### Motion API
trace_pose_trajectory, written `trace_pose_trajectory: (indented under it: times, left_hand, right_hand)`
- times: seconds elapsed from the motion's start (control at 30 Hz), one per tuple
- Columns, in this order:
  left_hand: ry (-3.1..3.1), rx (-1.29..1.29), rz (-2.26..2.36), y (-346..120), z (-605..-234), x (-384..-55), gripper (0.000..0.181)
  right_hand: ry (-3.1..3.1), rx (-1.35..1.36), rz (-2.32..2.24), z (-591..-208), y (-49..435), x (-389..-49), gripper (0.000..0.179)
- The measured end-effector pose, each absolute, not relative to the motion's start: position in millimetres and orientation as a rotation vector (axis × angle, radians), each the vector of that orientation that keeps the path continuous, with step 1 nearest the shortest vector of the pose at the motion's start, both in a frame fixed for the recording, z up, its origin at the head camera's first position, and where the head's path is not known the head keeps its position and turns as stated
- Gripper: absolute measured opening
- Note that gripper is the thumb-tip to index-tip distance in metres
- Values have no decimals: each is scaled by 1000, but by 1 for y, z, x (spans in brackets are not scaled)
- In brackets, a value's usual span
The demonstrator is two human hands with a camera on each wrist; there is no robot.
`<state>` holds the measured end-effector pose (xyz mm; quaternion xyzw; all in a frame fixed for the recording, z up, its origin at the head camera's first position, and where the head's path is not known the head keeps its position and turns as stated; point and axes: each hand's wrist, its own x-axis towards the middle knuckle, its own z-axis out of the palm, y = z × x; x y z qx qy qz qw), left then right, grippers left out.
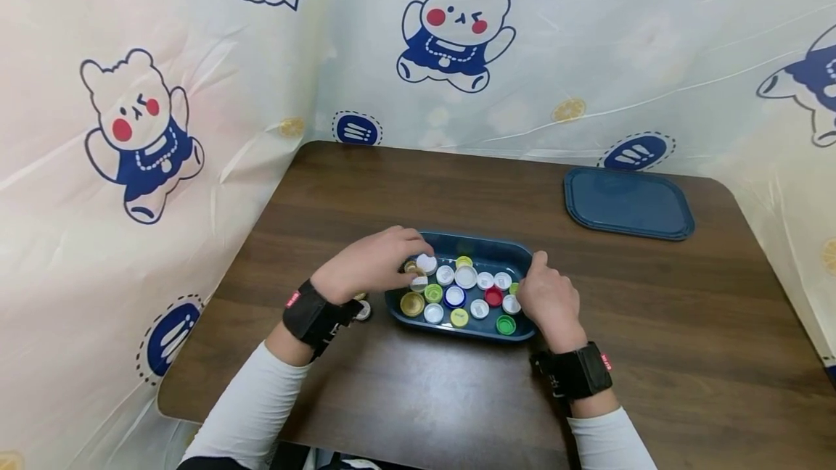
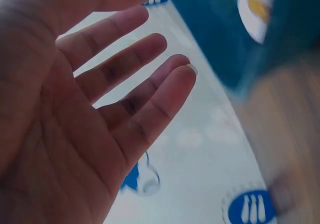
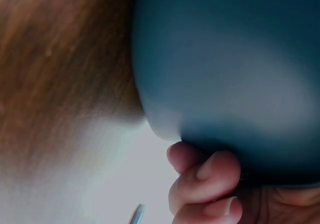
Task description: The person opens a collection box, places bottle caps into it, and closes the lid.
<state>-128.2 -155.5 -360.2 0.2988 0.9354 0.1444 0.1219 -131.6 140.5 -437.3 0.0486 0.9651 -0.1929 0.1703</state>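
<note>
A dark blue rectangular tray (image 1: 499, 250) holds many loose bottle caps in one layer, among them a white cap (image 1: 466, 277), a red cap (image 1: 493, 297), a green cap (image 1: 506, 325) and a gold cap (image 1: 412, 304). At its left end my left hand (image 1: 382, 260) reaches over the caps. The left wrist view shows this hand's palm (image 2: 75, 129) bare, its fingers spread and slightly bent beside the tray (image 2: 210, 39). My right hand (image 1: 550, 296) grips the tray's right end. In the right wrist view its curled fingers (image 3: 210, 179) are at the edge of the tray's smooth outer side (image 3: 215, 74).
A white cap (image 1: 363, 310) lies on the brown wooden table (image 1: 418, 383), partly behind my left wrist. Another blue tray or lid (image 1: 630, 203) lies flat at the back right. A curtain (image 1: 555, 35) with cartoon bears surrounds the table's back and sides.
</note>
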Motion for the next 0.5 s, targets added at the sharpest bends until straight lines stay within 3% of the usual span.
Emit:
trace_pose_trajectory:
  times: [0.2, 0.5]
  left_hand:
    - [2779, 671, 454, -198, -370, -119, 39]
    - [2798, 525, 507, -237, -415, -98, 35]
  right_hand:
    - [2745, 131, -547, -436, 142, -131, 46]
    - [2738, 123, -546, -438, 142, -132, 45]
